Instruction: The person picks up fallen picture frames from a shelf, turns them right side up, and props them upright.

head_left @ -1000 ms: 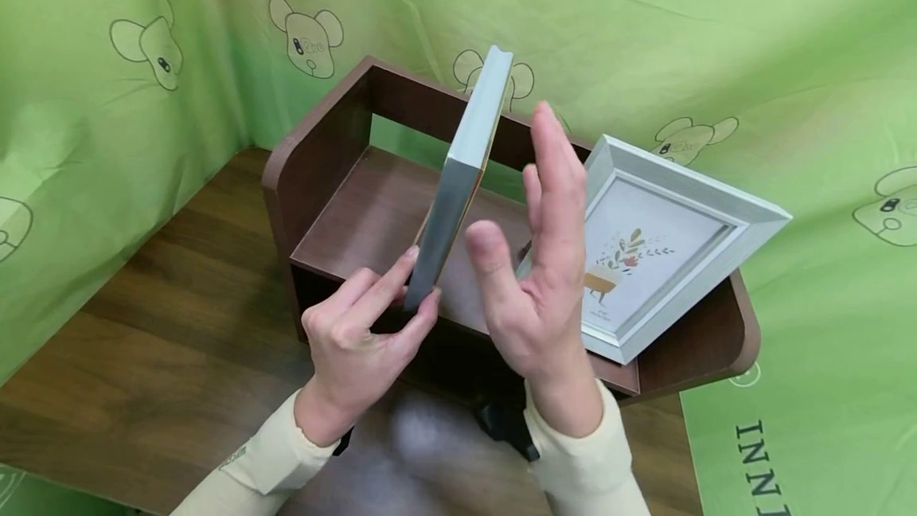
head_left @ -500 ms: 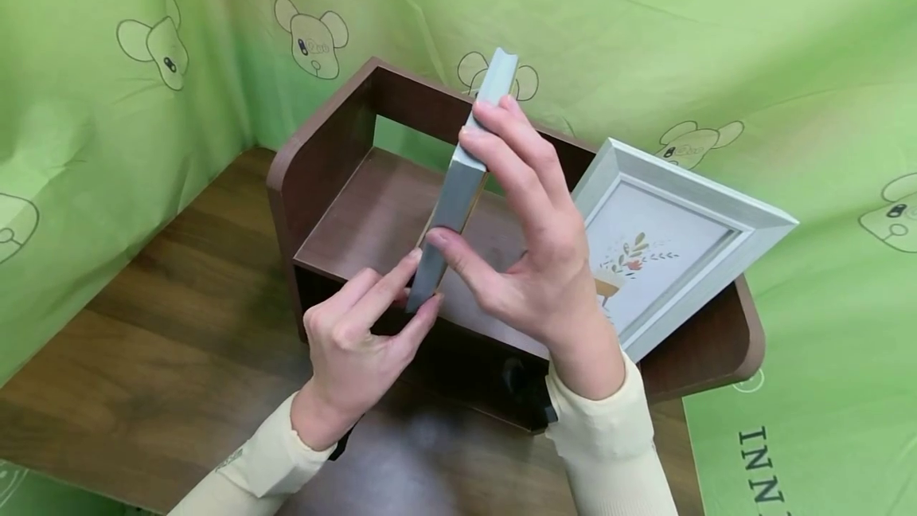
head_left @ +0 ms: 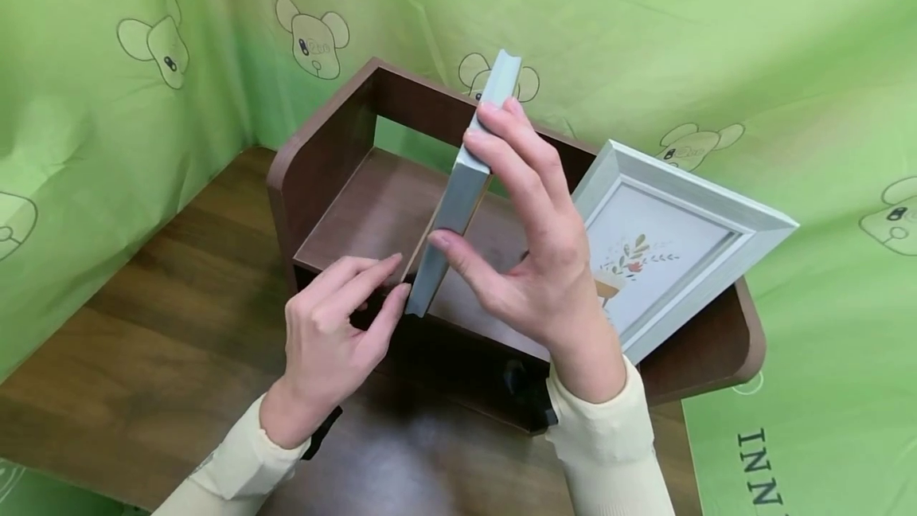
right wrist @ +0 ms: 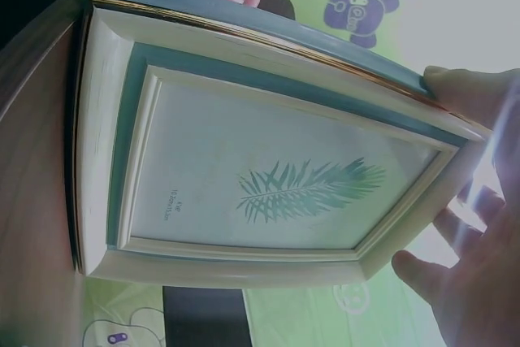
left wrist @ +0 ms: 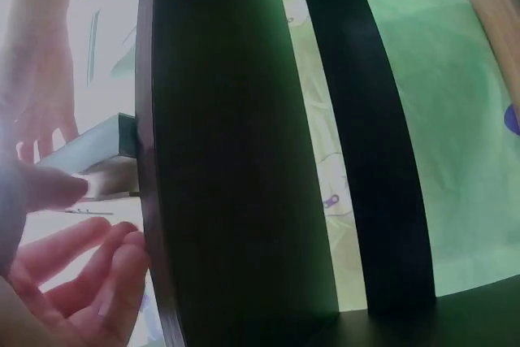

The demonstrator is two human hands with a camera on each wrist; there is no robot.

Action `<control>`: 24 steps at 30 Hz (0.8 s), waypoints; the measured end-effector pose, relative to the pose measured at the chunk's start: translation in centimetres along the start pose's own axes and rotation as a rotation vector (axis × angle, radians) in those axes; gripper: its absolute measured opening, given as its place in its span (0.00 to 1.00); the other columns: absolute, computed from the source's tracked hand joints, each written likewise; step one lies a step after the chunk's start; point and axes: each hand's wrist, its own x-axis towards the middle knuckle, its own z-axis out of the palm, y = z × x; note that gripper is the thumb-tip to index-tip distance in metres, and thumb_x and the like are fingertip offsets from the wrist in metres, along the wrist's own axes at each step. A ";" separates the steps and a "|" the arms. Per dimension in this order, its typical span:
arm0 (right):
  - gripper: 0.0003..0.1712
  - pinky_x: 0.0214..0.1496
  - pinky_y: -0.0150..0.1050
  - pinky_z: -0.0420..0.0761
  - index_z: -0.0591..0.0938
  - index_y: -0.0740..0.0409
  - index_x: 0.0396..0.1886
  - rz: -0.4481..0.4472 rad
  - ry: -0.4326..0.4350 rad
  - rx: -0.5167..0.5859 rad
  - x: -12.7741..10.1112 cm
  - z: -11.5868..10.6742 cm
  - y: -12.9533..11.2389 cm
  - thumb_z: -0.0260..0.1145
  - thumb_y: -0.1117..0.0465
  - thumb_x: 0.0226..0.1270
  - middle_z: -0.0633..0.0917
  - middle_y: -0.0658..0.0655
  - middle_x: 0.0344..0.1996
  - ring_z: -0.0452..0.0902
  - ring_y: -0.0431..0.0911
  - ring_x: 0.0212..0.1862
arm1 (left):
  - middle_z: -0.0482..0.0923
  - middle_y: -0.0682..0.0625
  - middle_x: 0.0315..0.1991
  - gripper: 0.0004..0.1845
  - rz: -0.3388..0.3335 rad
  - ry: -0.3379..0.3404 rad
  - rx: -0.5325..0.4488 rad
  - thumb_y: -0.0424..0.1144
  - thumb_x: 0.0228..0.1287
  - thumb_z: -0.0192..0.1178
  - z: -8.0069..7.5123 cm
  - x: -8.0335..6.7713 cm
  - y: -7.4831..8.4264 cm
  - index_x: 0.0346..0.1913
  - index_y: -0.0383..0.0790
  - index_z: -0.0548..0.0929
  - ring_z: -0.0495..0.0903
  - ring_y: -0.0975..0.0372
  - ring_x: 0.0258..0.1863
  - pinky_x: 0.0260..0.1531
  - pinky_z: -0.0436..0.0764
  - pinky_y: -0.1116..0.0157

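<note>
A pale blue-grey picture frame [head_left: 458,196] is held up edge-on above the brown shelf; its front, with a green leaf print, shows in the right wrist view. My right hand [head_left: 548,261] grips its near top corner, thumb on the near edge and fingers on the upper edge. My left hand [head_left: 329,321] is at the lower back of the frame. Its thumb and fingertips meet around the free end of a thin brown flap [head_left: 420,247], which stands slightly away from the frame's back; their exact contact is partly hidden.
The dark brown desktop shelf [head_left: 344,209] stands on a wooden table [head_left: 158,277]. A second, whitish picture frame [head_left: 700,291] with a flower print leans at the shelf's right end. Green printed cloth [head_left: 401,14] hangs behind and at both sides.
My right hand has come in from beside the frame and taken its near corner. My left hand has let go of the frame's lower edge and shifted left, to the flap's end.
</note>
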 end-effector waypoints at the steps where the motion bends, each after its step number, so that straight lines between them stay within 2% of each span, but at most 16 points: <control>1: 0.28 0.70 0.62 0.56 0.74 0.73 0.56 0.000 -0.001 0.004 0.0 0.1 0.0 0.71 0.66 0.57 0.74 0.73 0.55 0.70 0.62 0.63 | 0.84 0.50 0.33 0.11 -0.008 -0.022 0.011 0.33 0.57 0.67 -0.1 0.0 0.0 0.43 0.35 0.89 0.80 0.60 0.27 0.28 0.77 0.65; 4: 0.28 0.70 0.62 0.56 0.74 0.73 0.56 -0.003 -0.003 0.011 0.0 0.2 0.0 0.71 0.67 0.56 0.74 0.73 0.55 0.70 0.61 0.63 | 0.85 0.51 0.35 0.11 -0.017 -0.053 0.047 0.31 0.58 0.66 -0.3 0.0 -0.1 0.45 0.37 0.89 0.81 0.59 0.30 0.29 0.78 0.62; 8: 0.29 0.70 0.61 0.56 0.74 0.73 0.56 -0.004 -0.008 0.004 0.2 0.2 0.0 0.71 0.69 0.54 0.74 0.73 0.55 0.69 0.61 0.63 | 0.85 0.53 0.34 0.10 -0.021 -0.050 0.098 0.32 0.59 0.65 -0.7 0.4 -0.6 0.44 0.39 0.89 0.80 0.59 0.29 0.27 0.77 0.62; 16: 0.31 0.70 0.62 0.54 0.73 0.74 0.57 -0.004 -0.041 0.040 0.7 0.6 0.0 0.71 0.72 0.51 0.73 0.75 0.56 0.68 0.61 0.64 | 0.85 0.56 0.33 0.10 -0.050 -0.029 0.200 0.33 0.62 0.63 -1.9 1.1 -1.9 0.44 0.45 0.90 0.76 0.66 0.19 0.15 0.68 0.66; 24: 0.31 0.71 0.61 0.53 0.72 0.76 0.57 -0.028 -0.103 0.061 1.3 1.3 0.0 0.70 0.76 0.51 0.71 0.76 0.57 0.67 0.61 0.66 | 0.85 0.56 0.32 0.09 -0.067 -0.017 0.248 0.35 0.65 0.62 -2.2 0.9 -2.4 0.43 0.45 0.90 0.82 0.64 0.23 0.14 0.71 0.63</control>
